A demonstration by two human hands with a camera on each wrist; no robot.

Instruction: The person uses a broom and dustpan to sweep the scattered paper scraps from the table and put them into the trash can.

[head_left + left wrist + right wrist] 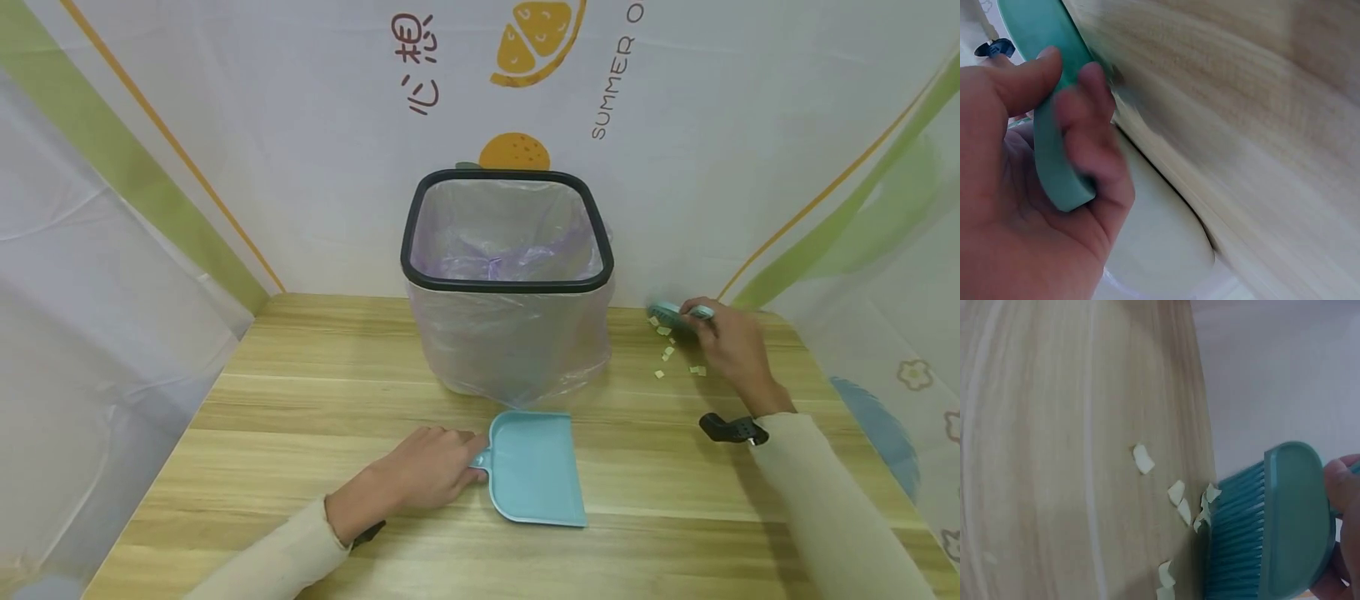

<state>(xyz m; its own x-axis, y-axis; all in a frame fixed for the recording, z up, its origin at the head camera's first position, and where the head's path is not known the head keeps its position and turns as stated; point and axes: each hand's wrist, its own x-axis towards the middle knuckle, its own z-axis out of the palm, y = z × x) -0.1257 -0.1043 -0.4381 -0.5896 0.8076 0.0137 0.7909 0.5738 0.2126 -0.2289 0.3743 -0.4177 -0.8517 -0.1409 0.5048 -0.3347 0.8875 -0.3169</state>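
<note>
My left hand [435, 467] grips the handle of a light blue dustpan [534, 468], which lies on the table with its wide edge facing right. The left wrist view shows the fingers curled around the dustpan's green-looking handle [1060, 162]. At the table's back right, my right hand [723, 337] holds a small teal brush [1297, 519] by its handle. Its bristles [1235, 531] touch the tabletop beside several pale paper scraps [1142, 459]. In the head view the scraps [667, 352] lie scattered in front of and beside the brush.
A bin [517, 333] with a black rim and a clear plastic liner stands at the table's back middle, between the hands. A printed white curtain [322, 125] hangs behind and at both sides of the wood-grain table [315, 375].
</note>
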